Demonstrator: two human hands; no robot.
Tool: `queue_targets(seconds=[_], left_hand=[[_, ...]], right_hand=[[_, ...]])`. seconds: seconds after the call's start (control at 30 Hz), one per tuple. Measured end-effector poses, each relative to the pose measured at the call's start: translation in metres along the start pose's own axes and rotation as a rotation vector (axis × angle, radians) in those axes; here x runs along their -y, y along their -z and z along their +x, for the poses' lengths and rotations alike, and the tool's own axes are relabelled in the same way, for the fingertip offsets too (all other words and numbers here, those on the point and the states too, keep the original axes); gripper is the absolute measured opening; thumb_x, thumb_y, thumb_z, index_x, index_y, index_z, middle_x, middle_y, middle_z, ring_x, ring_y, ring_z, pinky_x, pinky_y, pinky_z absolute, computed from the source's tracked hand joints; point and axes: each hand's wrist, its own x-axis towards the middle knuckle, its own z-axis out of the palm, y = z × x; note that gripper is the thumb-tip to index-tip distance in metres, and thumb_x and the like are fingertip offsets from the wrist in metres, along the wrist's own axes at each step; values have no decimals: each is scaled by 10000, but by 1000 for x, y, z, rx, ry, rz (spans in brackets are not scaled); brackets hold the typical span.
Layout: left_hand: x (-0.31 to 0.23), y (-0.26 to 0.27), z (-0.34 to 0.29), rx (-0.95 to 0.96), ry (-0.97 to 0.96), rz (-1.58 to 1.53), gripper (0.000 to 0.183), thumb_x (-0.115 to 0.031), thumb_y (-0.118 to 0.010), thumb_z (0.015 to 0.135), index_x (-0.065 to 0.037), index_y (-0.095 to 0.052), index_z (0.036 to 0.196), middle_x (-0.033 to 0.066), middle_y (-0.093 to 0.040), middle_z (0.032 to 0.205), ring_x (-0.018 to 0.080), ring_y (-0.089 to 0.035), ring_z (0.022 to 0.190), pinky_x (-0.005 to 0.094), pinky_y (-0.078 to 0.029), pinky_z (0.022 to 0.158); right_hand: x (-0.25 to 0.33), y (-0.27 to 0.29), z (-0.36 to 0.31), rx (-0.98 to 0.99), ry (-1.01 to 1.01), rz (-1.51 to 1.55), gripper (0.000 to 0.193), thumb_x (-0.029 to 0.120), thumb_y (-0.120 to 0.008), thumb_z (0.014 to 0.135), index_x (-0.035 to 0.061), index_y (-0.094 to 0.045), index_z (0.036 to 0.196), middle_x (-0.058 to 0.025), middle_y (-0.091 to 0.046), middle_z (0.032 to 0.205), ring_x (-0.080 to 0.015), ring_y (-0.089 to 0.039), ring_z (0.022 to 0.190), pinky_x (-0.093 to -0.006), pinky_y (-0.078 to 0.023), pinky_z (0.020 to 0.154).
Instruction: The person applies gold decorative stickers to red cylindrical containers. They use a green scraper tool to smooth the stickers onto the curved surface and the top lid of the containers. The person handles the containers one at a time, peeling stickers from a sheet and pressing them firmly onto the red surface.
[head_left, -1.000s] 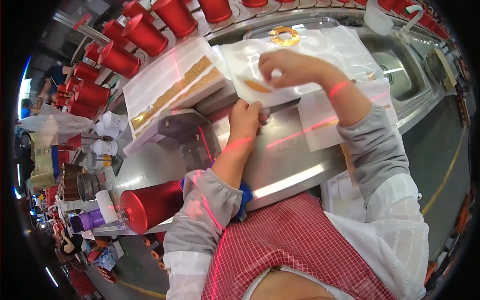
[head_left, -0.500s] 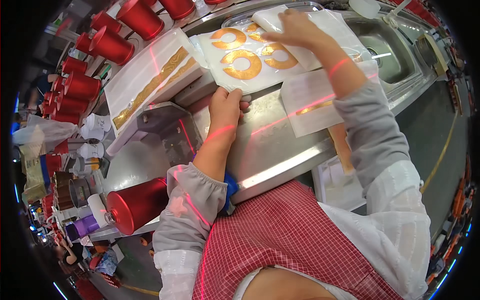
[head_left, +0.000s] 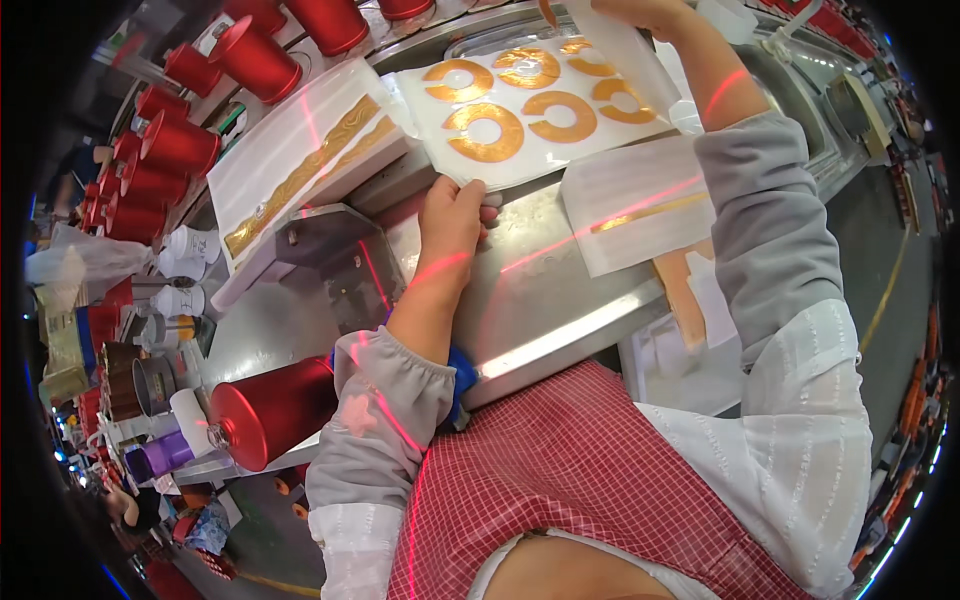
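Note:
A white sheet [head_left: 545, 80] bearing several gold C-shaped decals [head_left: 562, 118] lies flat at the far side of the metal worktop. My left hand [head_left: 455, 215] is closed at its near left corner, thumb on top. At the far right, my right hand [head_left: 645, 14] grips a translucent cover sheet [head_left: 628, 55], lifted and curled back off the decals. The fingertips there are partly cut off by the picture's upper edge. Just right of the decal sheet, a smaller white sheet with one gold strip [head_left: 640, 215] overhangs the worktop.
On the left, a white sheet with patterned gold strips [head_left: 310, 165] rests on a raised stand. Red metal canisters [head_left: 270, 410] stand nearby and along the back left. A steel sink [head_left: 800, 90] is at the right. Red laser lines cross the worktop [head_left: 540, 280].
My right hand has moved farther right and away, pulling the cover sheet back and baring more gold decals. My left hand has stayed at the corner.

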Motion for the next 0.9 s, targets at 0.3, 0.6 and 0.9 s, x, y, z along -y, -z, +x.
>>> queue_targets(seconds=[0.3, 0.6, 0.9], left_hand=[[2, 5, 5, 6, -1, 3, 170, -206, -581, 912, -52, -564, 981, 63, -657, 850, 101, -610, 674, 217, -440, 497], [-6, 1, 1, -45, 23, -63, 224, -158, -541, 918, -41, -549, 1108, 68, -672, 878, 98, -602, 665, 206, -434, 495], [-5, -1, 2, -24, 3, -73, 189, -116, -527, 904, -32, -551, 1072, 77, -674, 872, 95, -602, 666, 200, -434, 497]], right_hand=[[0, 47, -87, -251, 30, 825, 348, 6, -466, 832, 13, -601, 1152, -75, -664, 995, -165, -652, 871, -311, -532, 786], [-127, 107, -346, -969, -380, 1104, 282, 186, -567, 887, 38, -629, 1118, -77, -674, 1009, -169, -670, 904, -278, -547, 755], [-256, -45, -618, -1160, -1217, 1009, 522, 377, -577, 906, 10, -523, 1272, -170, -619, 1120, -287, -631, 907, -393, -552, 754]])
